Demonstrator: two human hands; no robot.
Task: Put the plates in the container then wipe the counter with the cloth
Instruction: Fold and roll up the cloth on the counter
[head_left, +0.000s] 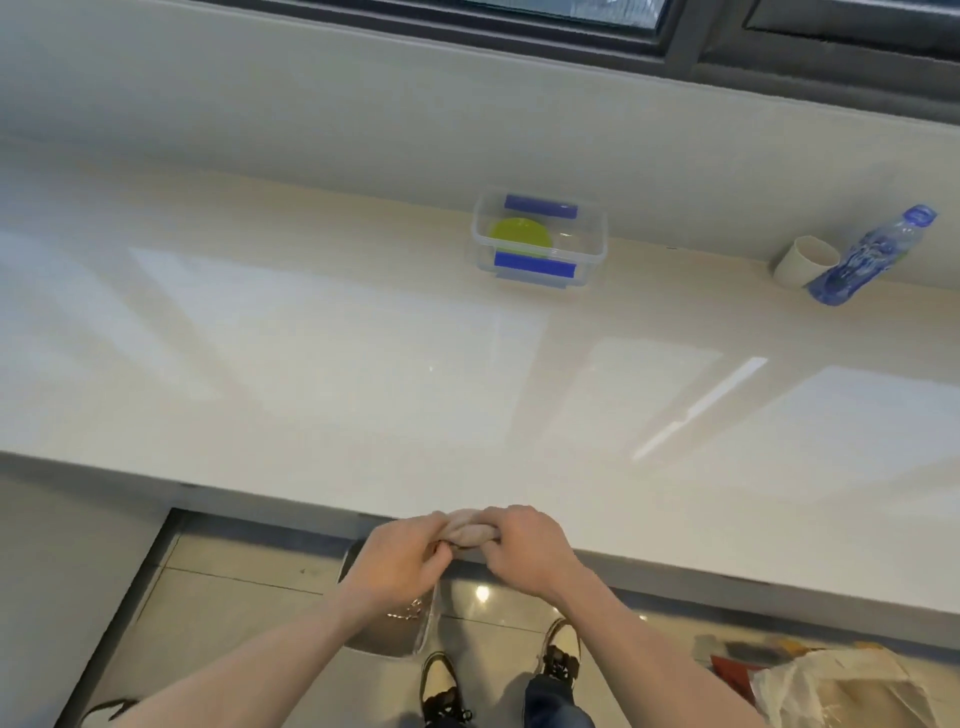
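A clear plastic container (589, 244) with blue clips stands at the back of the pale counter (311, 364), against the wall. A yellow-green plate (521, 236) lies inside it. At the counter's front edge, my left hand (400, 558) and my right hand (530, 551) are both closed on a twisted beige cloth (470, 531) held between them. Drops fall from the cloth towards a clear tub (395, 631) on the floor below.
A white paper cup (802, 262) and a blue-labelled water bottle (867, 257) lean against the wall at the back right. On the tiled floor are my shoes (441, 686) and a plastic bag (831, 686) at the lower right. Windows run above the backsplash.
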